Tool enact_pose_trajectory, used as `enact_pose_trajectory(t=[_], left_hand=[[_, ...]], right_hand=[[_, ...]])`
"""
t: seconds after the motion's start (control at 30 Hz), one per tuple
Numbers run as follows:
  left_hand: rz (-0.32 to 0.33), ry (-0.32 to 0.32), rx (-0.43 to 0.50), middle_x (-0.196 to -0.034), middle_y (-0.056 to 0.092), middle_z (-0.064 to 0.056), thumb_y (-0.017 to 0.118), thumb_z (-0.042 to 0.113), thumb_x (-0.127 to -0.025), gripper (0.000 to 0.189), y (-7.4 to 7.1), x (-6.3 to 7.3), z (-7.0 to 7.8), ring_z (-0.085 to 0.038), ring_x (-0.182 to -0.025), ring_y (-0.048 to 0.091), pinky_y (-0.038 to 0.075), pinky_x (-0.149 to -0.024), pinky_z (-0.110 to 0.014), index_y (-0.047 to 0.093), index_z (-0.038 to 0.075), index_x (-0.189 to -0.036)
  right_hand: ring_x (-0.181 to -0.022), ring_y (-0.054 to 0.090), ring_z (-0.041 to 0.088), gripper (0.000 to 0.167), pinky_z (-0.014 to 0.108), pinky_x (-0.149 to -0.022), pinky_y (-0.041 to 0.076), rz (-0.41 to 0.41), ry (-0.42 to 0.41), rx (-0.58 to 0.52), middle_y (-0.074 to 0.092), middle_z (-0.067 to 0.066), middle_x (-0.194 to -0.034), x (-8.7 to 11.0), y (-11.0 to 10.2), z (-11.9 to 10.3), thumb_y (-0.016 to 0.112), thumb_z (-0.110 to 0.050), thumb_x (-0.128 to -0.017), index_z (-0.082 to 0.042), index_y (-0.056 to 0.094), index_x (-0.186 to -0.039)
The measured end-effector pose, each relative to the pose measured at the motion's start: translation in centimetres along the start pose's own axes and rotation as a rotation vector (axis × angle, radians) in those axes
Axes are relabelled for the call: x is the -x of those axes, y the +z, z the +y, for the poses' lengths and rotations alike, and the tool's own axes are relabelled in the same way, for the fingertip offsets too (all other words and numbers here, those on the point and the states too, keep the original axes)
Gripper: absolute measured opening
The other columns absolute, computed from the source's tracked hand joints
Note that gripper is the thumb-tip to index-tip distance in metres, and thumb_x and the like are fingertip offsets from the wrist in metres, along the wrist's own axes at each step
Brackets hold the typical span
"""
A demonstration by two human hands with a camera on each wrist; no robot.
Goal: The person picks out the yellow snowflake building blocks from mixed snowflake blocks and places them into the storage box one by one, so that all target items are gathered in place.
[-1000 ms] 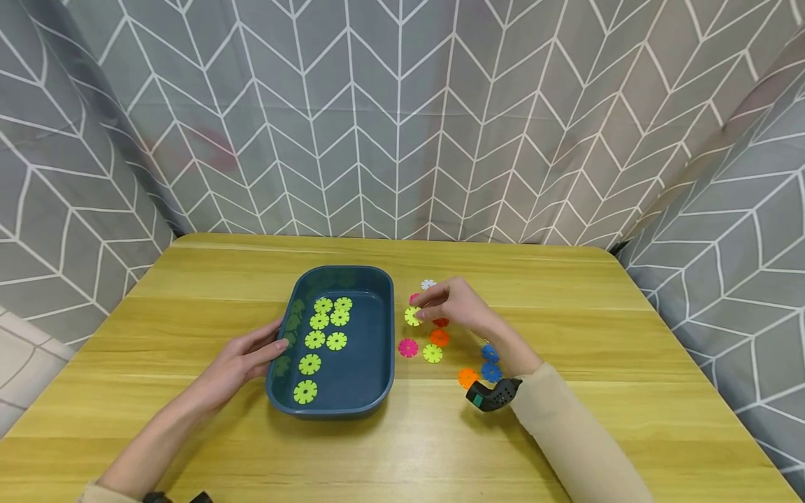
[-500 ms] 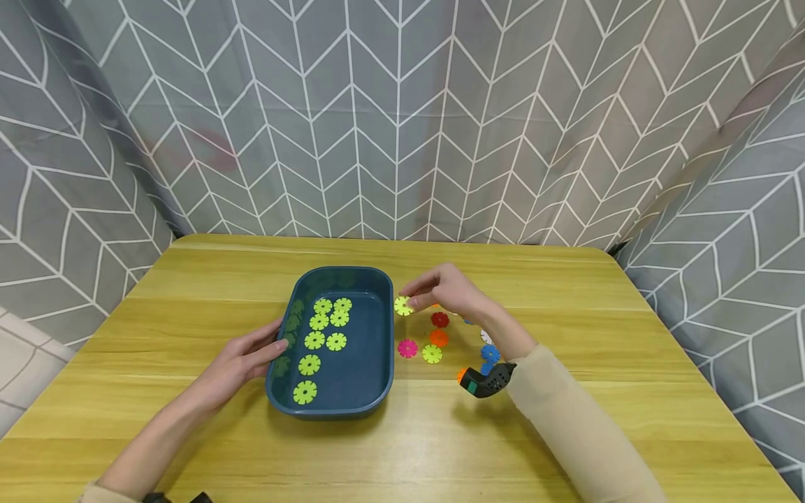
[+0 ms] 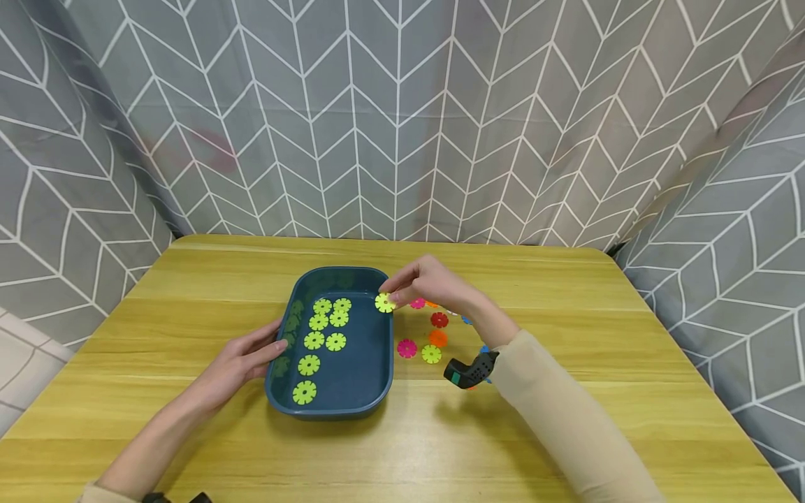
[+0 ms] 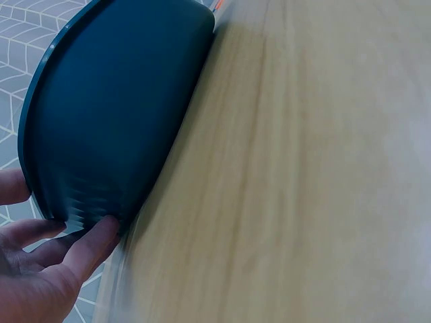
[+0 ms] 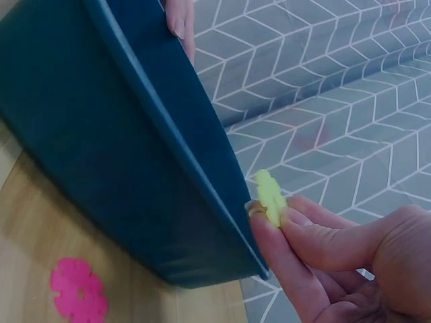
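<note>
A yellow-green notched plastic disc [image 3: 385, 302] is pinched between the thumb and fingers of my right hand [image 3: 434, 285], over the right rim of a dark blue plastic tub [image 3: 361, 370]. In the right wrist view the pinched disc [image 5: 269, 195] is seen nearly edge-on beside the tub's rim. My left hand [image 3: 248, 353] holds the tub's left side at the rim; the left wrist view shows the fingers and thumb [image 4: 91, 249] against the tub wall [image 4: 121, 101]. Several matching yellow-green discs [image 3: 309, 365] lie flat in the tub's left half.
On the wooden table [image 3: 434, 440] right of the tub lie a pink disc [image 3: 407, 348], a yellow-green disc [image 3: 431, 354], an orange disc [image 3: 438, 339] and a red disc [image 3: 439, 319]. More discs are partly hidden behind the right arm. A patterned grey curtain [image 3: 396, 140] hangs behind.
My right hand has lifted a yellow-green disc from the table and carried it left to the tub's rim. The left hand and tub stay put.
</note>
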State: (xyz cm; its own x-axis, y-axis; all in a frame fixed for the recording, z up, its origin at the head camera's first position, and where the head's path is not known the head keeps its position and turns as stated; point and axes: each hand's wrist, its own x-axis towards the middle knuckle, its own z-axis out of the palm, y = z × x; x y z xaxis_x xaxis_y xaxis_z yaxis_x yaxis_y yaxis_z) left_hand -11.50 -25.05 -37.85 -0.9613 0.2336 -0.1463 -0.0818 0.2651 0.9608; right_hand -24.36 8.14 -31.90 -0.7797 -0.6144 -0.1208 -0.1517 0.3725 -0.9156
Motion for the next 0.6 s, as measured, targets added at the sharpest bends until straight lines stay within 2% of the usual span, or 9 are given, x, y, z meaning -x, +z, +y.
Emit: enact_pose_trajectory(t=[0.17, 0.4, 0.6], left_hand=[[-0.001, -0.001, -0.001, -0.161, 0.025, -0.027, 0.052, 0.032, -0.104, 0.07, 0.0, -0.1, 0.0, -0.02, -0.122, 0.06, 0.053, -0.091, -0.022, 0.02, 0.001, -0.158], [-0.005, 0.003, 0.002, -0.161, 0.025, -0.027, 0.052, 0.031, -0.105, 0.069, 0.0, 0.0, -0.1, -0.018, -0.122, 0.06, 0.054, -0.092, -0.022, 0.02, 0.001, -0.158], [-0.015, 0.012, 0.004, -0.161, 0.024, -0.027, 0.051, 0.031, -0.105, 0.069, -0.1, -0.1, -0.2, -0.013, -0.12, 0.06, 0.053, -0.091, -0.02, 0.019, 0.001, -0.159]], right_hand=[[-0.09, 0.074, 0.022, 0.022, 0.044, -0.092, 0.056, -0.046, 0.0, 0.032, 0.076, 0.009, -0.107, -0.9, 0.4, -0.5, 0.07, -0.005, -0.091, -0.005, 0.076, -0.112], [-0.089, 0.074, 0.02, 0.022, 0.037, -0.088, 0.058, -0.092, -0.006, 0.118, 0.077, 0.005, -0.104, -2.0, 0.9, -1.4, 0.069, -0.009, -0.092, -0.007, 0.077, -0.113], [-0.087, 0.075, 0.022, 0.021, 0.034, -0.085, 0.059, -0.111, 0.012, 0.082, 0.076, 0.01, -0.106, -3.1, 1.7, -1.8, 0.067, -0.003, -0.093, -0.003, 0.076, -0.112]])
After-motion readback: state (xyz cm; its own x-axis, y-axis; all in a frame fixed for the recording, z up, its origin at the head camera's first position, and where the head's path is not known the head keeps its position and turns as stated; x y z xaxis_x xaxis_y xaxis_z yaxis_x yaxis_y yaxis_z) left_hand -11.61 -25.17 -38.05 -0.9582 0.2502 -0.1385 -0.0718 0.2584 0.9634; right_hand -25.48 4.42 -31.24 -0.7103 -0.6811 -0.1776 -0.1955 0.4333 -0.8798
